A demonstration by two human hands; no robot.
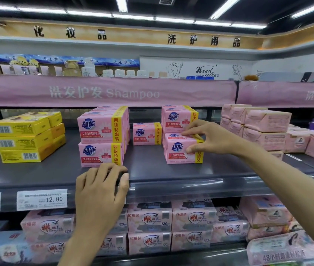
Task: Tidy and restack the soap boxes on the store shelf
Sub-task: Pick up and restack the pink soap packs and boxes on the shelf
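– Where do the hands and the soap boxes lie at this moment?

– On the dark shelf point(171, 169), the right hand point(208, 139) pinches the lower pink soap box point(179, 150) of the right-hand stack, thumb on its front face and fingers on its top near the yellow band. The upper pink soap box point(177, 118) sits on it, set further back. The left hand point(102, 185) holds no box; its fingers curl over the shelf's front edge, just below the left pink stack point(102, 135). A single small pink box point(146, 133) stands between the two stacks, and the yellow boxes point(25, 137) stand well apart at the left.

– What could go wrong from here?

– Probably three things. Pulling or twisting the lower box would drag the upper box with it, and that box could tip forward off the shelf. A one-corner pinch gives little control, so the box may swing and finish askew. A sideways push could knock the small pink box nearby. The bracing left hand is not placed to catch anything.
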